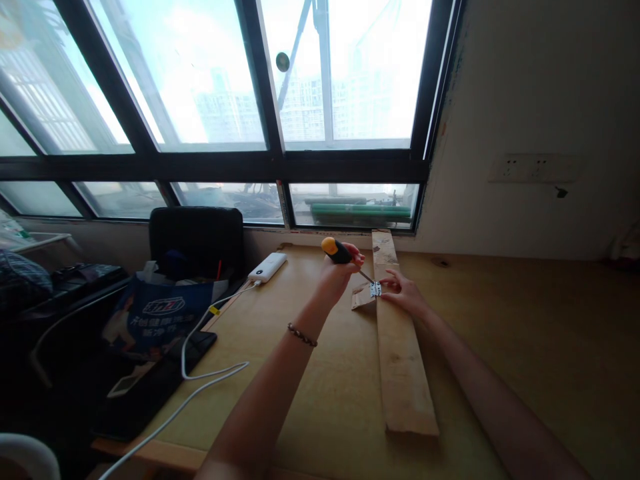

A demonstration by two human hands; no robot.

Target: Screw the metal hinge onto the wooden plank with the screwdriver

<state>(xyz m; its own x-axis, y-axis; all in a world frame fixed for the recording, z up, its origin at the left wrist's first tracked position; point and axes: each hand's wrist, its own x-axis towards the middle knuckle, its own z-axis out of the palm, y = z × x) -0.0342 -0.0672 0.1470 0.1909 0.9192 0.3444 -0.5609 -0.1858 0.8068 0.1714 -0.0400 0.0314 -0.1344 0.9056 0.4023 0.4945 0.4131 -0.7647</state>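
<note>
My left hand (341,270) is closed around a screwdriver with a black and yellow handle (336,251). Its shaft slants down to the right, and the tip is at a small metal hinge (375,289). The hinge lies across the left edge of a long wooden plank (404,373) and a short wooden piece (363,296) beside it. From the right, my right hand (403,292) reaches over the plank, with thumb and a finger pinching at the hinge's right side. Whether a screw sits under the tip is too small to tell.
The plank lies lengthwise on a wooden table (300,400). A white power bank (268,267) with a white cable (220,373) lies at the table's left. Beyond that edge are a black chair (196,243) and a blue bag (160,307). Windows and a wall socket (537,168) are behind.
</note>
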